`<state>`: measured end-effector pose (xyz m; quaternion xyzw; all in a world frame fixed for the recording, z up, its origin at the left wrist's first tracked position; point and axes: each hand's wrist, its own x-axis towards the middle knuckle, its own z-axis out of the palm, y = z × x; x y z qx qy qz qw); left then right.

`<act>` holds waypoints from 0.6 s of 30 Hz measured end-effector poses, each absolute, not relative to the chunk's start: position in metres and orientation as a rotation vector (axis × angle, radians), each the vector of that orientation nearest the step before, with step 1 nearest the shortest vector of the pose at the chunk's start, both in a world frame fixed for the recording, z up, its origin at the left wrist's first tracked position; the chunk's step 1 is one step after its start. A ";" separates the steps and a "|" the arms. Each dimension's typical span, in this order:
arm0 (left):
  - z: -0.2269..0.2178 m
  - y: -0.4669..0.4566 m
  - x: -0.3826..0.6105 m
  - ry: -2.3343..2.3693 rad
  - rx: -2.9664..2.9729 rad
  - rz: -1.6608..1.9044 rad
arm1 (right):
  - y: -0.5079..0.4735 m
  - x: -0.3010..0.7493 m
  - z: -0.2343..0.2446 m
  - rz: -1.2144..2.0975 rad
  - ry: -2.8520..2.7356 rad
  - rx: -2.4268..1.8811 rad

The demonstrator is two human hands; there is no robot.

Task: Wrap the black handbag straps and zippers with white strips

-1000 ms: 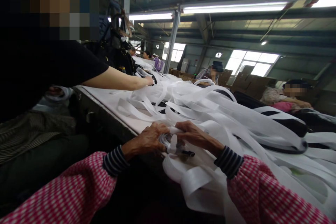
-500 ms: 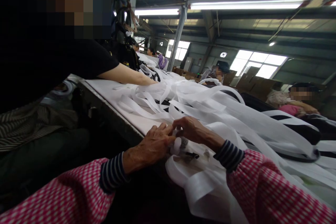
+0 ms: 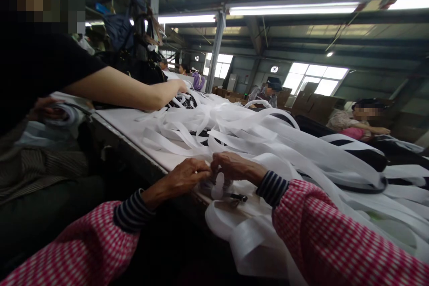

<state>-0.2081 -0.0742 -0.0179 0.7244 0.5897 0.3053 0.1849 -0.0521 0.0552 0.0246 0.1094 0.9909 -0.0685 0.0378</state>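
left hand [image 3: 181, 179] faces right hand [image 3: 237, 166] near table edge [image 3: 131, 144]

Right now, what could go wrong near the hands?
The loose white strip looping beside the right checked sleeve might snag it. The small black piece near the right hand could get knocked aside. The overlapping strips beyond might tangle if one is pulled.

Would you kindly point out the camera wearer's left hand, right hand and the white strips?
Left hand [image 3: 181, 178]: head view, back of the hand.
Right hand [image 3: 237, 167]: head view, back of the hand.
White strips [image 3: 284, 138]: head view, a broad strip mid-pile.
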 end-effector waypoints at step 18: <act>-0.003 -0.053 -0.176 2.235 2.020 0.455 | 0.061 -0.012 0.043 -0.089 3.054 0.683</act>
